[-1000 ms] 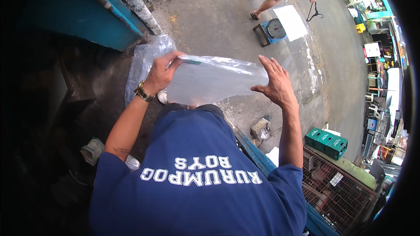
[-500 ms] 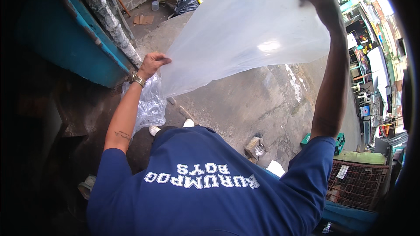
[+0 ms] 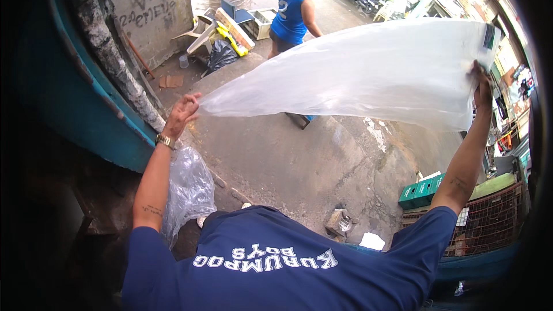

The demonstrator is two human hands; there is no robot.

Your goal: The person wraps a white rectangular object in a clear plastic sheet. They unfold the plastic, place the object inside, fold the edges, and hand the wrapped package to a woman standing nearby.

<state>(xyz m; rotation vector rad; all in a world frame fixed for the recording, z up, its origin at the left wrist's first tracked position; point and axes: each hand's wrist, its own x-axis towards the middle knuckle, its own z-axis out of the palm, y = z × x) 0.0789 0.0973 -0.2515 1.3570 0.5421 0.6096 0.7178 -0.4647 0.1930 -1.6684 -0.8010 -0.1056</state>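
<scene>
A large sheet of translucent white plastic (image 3: 345, 75) is stretched out in the air in front of me, wide on the right and drawn to a narrow end on the left. My left hand (image 3: 183, 116) pinches that narrow end, with some fingers raised. At the far right my right hand (image 3: 481, 86) grips the wide end, its fingers partly hidden against the plastic. Below my left wrist, a crumpled clear plastic bundle (image 3: 190, 187) hangs or rests beside my feet; I cannot tell which.
A person in a blue sleeveless top (image 3: 291, 14) is beyond the sheet. Plastic chairs and a black bag (image 3: 222, 55) lie at the far left. A teal panel (image 3: 92, 109) borders my left. On the right are green crates (image 3: 420, 191) and a rusty wire cage (image 3: 489, 224).
Both hands have moved apart, pulling the sheet wider and flatter. My right hand has gone right and lower. The view has tilted up, bringing the person into sight.
</scene>
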